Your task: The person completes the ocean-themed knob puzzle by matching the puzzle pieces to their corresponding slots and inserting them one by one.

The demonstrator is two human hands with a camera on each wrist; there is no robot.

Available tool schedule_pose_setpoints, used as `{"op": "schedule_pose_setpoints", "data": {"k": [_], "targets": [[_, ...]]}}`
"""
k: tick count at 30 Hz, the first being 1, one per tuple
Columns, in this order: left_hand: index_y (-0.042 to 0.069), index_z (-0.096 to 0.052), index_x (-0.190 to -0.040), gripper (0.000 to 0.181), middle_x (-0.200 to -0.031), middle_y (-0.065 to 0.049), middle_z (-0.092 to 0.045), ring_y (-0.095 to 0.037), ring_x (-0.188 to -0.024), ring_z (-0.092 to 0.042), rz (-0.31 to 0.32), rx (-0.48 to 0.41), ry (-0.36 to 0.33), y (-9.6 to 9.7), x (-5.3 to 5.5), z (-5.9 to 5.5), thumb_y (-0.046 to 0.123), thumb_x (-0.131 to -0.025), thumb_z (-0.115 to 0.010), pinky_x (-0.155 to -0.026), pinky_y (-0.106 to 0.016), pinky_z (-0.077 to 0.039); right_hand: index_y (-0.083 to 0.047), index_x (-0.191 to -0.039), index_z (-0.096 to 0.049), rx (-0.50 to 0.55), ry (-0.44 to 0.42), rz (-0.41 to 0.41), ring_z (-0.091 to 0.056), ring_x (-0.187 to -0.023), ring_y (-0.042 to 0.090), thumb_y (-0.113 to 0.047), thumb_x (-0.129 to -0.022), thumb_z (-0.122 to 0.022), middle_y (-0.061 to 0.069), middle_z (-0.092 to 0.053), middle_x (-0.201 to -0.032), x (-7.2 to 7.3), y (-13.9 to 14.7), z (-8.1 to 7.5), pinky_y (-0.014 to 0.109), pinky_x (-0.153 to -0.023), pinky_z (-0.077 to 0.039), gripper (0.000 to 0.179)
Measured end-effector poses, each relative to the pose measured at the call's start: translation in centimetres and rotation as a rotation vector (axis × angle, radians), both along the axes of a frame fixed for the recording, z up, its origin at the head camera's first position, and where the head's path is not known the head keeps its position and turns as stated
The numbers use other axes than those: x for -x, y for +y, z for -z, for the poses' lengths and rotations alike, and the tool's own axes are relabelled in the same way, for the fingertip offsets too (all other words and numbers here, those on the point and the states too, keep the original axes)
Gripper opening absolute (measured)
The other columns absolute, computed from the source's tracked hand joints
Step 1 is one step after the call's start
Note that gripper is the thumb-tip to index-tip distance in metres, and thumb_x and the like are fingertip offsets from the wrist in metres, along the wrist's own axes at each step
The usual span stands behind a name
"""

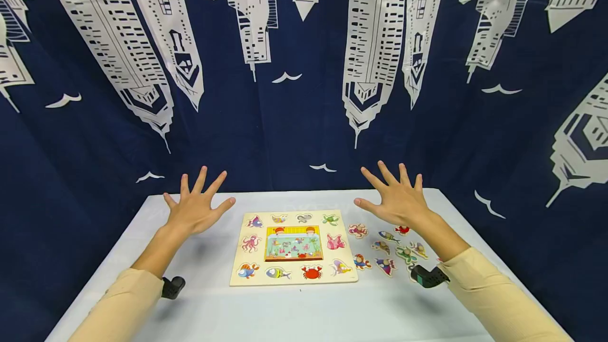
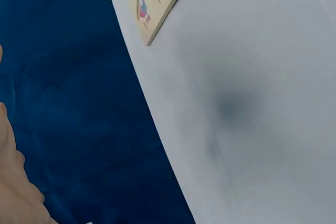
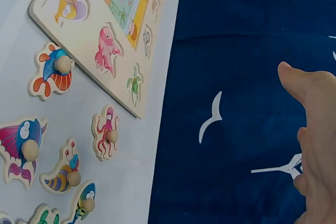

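A wooden sea-animal puzzle board (image 1: 294, 277) lies flat on the white table, with an aquarium picture in its middle. My left hand (image 1: 192, 214) hovers left of the board, fingers spread, holding nothing. On the other side my right hand (image 1: 401, 202) is raised above the loose pieces, its fingers spread too. Knobbed puzzle pieces lie right of the board, among them an octopus piece (image 3: 107, 134), a blue-and-orange fish piece (image 3: 51, 72), a purple-winged fish piece (image 3: 22, 148) and a snail-like piece (image 3: 63, 169). The right forearm partly hides some pieces in the head view.
The white table (image 1: 209, 310) ends at a dark blue curtain (image 1: 285, 136) printed with white buildings and birds. Both forearms wear beige sleeves (image 1: 128, 305) with black wrist cameras (image 1: 427, 276). A red crab piece (image 1: 402, 230) lies close beneath the right wrist.
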State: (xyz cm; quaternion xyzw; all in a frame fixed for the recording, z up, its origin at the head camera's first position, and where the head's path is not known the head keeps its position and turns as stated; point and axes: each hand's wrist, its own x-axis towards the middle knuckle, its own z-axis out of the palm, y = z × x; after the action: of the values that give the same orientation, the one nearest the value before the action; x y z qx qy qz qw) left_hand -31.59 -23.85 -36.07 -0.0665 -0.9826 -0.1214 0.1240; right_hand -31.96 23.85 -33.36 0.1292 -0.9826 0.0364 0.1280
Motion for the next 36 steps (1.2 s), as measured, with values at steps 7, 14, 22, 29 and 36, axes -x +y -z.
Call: {"op": "schedule_pose_setpoints", "data": {"k": [7, 14, 22, 29, 36], "targets": [[0.024, -0.019, -0.167, 0.085, -0.171, -0.022, 0.0, -0.055, -0.151, 0.006, 0.083, -0.165, -0.057, 0.1, 0.4, 1.3, 0.069, -0.1, -0.044, -0.105, -0.086, 0.002, -0.027, -0.164, -0.032, 0.038, 0.003, -0.12, -0.019, -0.149, 0.056, -0.075, -0.095, -0.049, 0.017, -0.025, -0.168, -0.2, -0.4, 0.9, 0.081, -0.111, -0.007, 0.087], [0.013, -0.018, -0.166, 0.085, -0.17, -0.023, -0.009, -0.048, -0.154, -0.007, 0.227, -0.508, -0.202, 0.6, 1.0, 5.1, 0.04, -0.102, -0.065, -0.117, -0.073, -0.011, -0.019, -0.16, -0.042, 0.117, 0.042, -0.249, -0.038, -0.145, 0.046, -0.055, -0.097, -0.064, 0.018, -0.042, -0.16, -0.4, -0.7, 3.1, 0.074, -0.113, -0.024, 0.076], [0.009, -0.029, -0.163, 0.081, -0.166, -0.023, -0.025, -0.048, -0.152, -0.018, 0.252, -0.644, -0.342, 0.6, 0.9, 8.5, 0.021, -0.096, -0.074, -0.119, -0.066, -0.016, -0.015, -0.156, -0.048, 0.26, 0.01, -0.287, -0.046, -0.141, 0.04, -0.045, -0.099, -0.066, 0.013, -0.05, -0.155, -0.7, -0.4, 5.9, 0.065, -0.113, -0.034, 0.067], [0.007, -0.05, -0.152, 0.082, -0.161, -0.024, -0.036, -0.047, -0.151, -0.023, 0.235, -0.643, -0.457, 0.6, 0.4, 9.5, 0.019, -0.08, -0.089, -0.12, -0.065, -0.018, -0.009, -0.151, -0.053, 0.376, -0.018, -0.304, -0.048, -0.139, 0.042, -0.038, -0.102, -0.066, 0.017, -0.055, -0.149, -0.6, 0.1, 7.5, 0.064, -0.111, -0.037, 0.059], [0.002, -0.058, -0.145, 0.077, -0.163, -0.016, -0.037, -0.046, -0.151, -0.022, 0.262, -0.607, -0.458, 0.5, 0.3, 9.9, 0.014, -0.076, -0.091, -0.12, -0.065, -0.016, -0.005, -0.138, -0.064, 0.463, -0.055, -0.314, -0.06, -0.124, 0.04, -0.023, -0.101, -0.069, 0.015, -0.064, -0.138, 0.5, 0.8, 9.1, 0.061, -0.101, -0.048, 0.041]]}}
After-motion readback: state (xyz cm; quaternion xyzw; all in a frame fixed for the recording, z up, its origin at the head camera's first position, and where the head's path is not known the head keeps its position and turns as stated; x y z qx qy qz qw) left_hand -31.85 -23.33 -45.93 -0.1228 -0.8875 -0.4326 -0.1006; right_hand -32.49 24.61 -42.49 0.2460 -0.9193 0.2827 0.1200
